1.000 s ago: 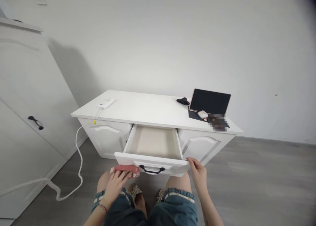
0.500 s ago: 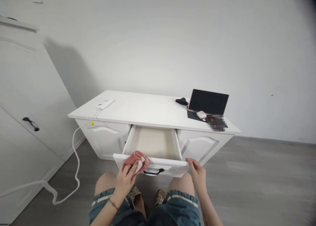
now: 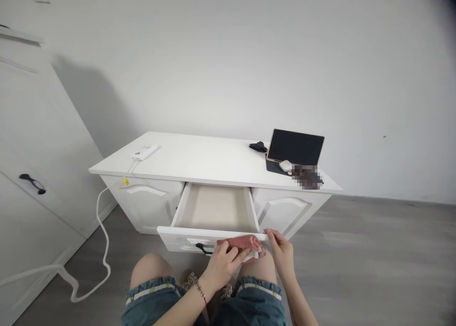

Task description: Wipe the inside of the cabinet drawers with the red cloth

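A white low cabinet (image 3: 210,159) has its middle drawer (image 3: 213,207) pulled out, and nothing shows inside it. My left hand (image 3: 223,264) is closed on a pink cloth (image 3: 240,243) pressed against the right part of the drawer's front panel, covering part of the black handle (image 3: 201,248). My right hand (image 3: 281,250) rests with its fingers curled on the drawer front's right corner, right beside the cloth.
On the cabinet top sit a propped tablet (image 3: 295,148) with a small white case (image 3: 285,165), a black item (image 3: 258,147) and a white power strip (image 3: 144,152) whose cable (image 3: 101,231) trails over the floor. A white wardrobe (image 3: 32,174) stands at left. My knees are below the drawer.
My left hand has slid the pink cloth from the left part of the drawer front to the right, next to my right hand. The view has shifted slightly to the right.
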Demonstrator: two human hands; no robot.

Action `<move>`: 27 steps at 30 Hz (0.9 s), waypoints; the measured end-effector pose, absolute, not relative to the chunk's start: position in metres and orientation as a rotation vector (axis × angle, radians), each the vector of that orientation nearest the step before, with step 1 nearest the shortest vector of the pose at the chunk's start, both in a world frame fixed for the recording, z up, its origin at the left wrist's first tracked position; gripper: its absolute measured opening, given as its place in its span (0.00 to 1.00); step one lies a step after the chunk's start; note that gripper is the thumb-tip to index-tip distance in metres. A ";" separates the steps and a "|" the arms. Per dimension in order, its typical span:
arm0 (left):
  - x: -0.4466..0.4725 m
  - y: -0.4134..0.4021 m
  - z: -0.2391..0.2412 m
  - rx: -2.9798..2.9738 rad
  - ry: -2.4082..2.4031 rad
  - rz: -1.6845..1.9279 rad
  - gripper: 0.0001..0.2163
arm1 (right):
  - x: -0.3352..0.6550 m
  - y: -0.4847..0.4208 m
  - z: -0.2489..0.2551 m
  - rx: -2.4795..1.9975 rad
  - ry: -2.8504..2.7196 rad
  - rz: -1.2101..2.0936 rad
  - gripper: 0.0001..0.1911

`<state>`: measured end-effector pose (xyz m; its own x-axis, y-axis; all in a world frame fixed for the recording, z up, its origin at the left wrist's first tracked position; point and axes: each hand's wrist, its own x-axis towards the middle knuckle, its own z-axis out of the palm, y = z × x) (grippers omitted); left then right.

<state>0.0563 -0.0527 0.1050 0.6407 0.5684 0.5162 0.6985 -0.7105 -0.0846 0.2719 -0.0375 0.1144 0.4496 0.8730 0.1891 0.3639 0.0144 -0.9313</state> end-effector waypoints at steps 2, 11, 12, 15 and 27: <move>0.052 -0.053 0.107 -2.555 -1.028 -0.674 0.20 | 0.272 -0.037 0.114 -1.571 -1.109 0.587 0.23; -0.010 -0.054 0.100 -2.386 -1.150 -0.692 0.22 | 0.269 -0.037 0.103 -1.581 -1.079 0.586 0.23; -0.021 -0.055 0.099 -2.348 -1.181 -0.673 0.22 | 0.269 -0.037 0.102 -1.591 -1.091 0.578 0.23; -0.059 -0.059 0.091 -2.224 -1.272 -0.627 0.24 | 0.266 -0.038 0.101 -1.619 -1.147 0.511 0.22; -0.104 -0.113 0.070 -1.511 -2.440 -2.035 0.16 | 0.164 -0.059 0.086 -1.233 -1.828 -0.090 0.12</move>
<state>-0.1038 -0.1134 0.0697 -0.5737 0.7878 0.2243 0.3621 -0.0017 0.9321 0.1639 -0.0589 0.0857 -0.0964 0.7051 0.7025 0.7707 0.4995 -0.3956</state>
